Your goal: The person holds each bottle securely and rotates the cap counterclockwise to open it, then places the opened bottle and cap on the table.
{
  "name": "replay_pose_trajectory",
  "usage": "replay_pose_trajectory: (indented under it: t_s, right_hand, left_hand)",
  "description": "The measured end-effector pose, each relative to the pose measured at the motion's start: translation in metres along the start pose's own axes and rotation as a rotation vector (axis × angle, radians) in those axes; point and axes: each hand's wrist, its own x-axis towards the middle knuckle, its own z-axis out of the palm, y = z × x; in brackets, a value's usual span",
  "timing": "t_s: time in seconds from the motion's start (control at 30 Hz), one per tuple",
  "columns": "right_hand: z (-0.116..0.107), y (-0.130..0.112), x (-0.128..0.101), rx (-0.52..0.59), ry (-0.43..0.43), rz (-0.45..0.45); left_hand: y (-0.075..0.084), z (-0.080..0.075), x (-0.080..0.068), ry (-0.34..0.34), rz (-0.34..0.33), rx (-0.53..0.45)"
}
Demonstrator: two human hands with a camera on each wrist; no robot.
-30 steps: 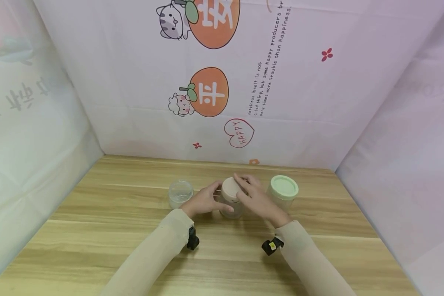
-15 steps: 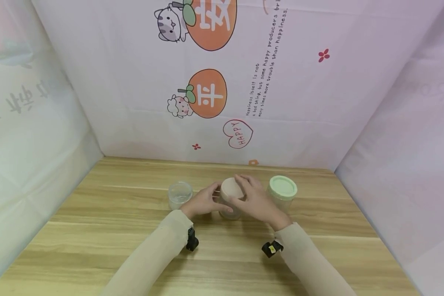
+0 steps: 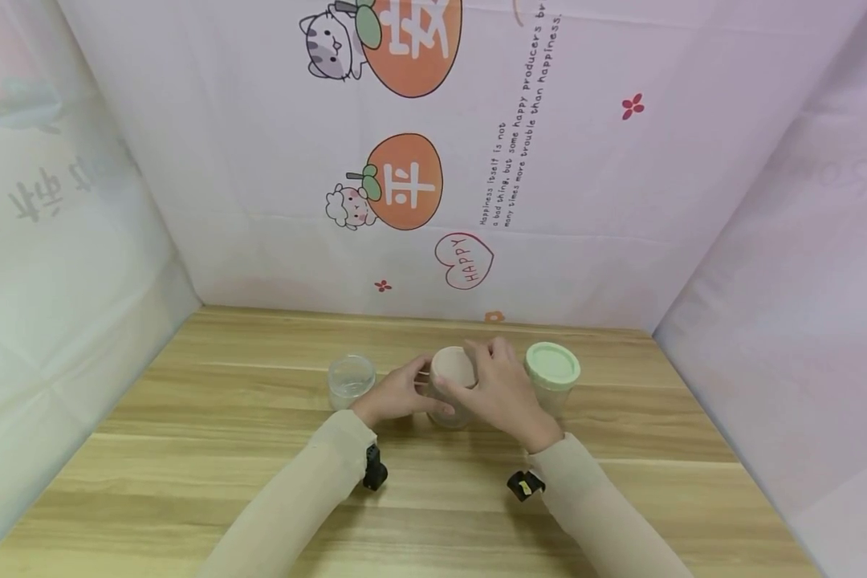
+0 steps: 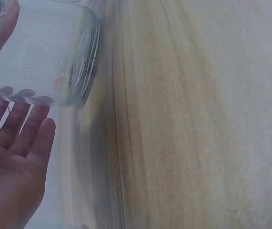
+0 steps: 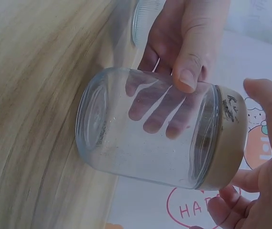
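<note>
Glass, clear and empty: the jar [image 5: 145, 138] stands mid-counter [image 3: 188, 449], my left hand [image 3: 397, 395] wrapped round its smooth, probably slippery wall, my right hand [image 3: 502, 389] curled over the beige lid [image 5: 228, 143]. Light but breakable, I judge; best gripped at wall and lid rim.

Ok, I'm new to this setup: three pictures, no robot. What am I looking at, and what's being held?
They are a person's two bare hands, filmed by a camera on the head and one on each wrist. The head view looks down at a wooden table with three jars in a row. The left hand grips the glass body of the middle jar; the left wrist view shows its fingers against the glass. The right hand curls round that jar's beige lid, which the right wrist view shows close up. A lidless clear jar stands to the left and a green-lidded jar to the right, both untouched.
</note>
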Motion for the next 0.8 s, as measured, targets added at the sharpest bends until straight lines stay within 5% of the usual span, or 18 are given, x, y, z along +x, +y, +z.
replay_pose_trajectory:
  t_s: [0.43,0.8]
  right_hand:
    - [0.0001,0.0001,-0.0001,0.035,-0.004,-0.022]
    - [-0.0005,0.0076,0.0002,0.238,-0.091,-0.017]
  left_hand:
    - [-0.0017,-0.0011,0.0009,-0.011,-0.015,-0.013]
    - [-0.0056,-0.0013,0.0050,-0.004,0.007,0.015]
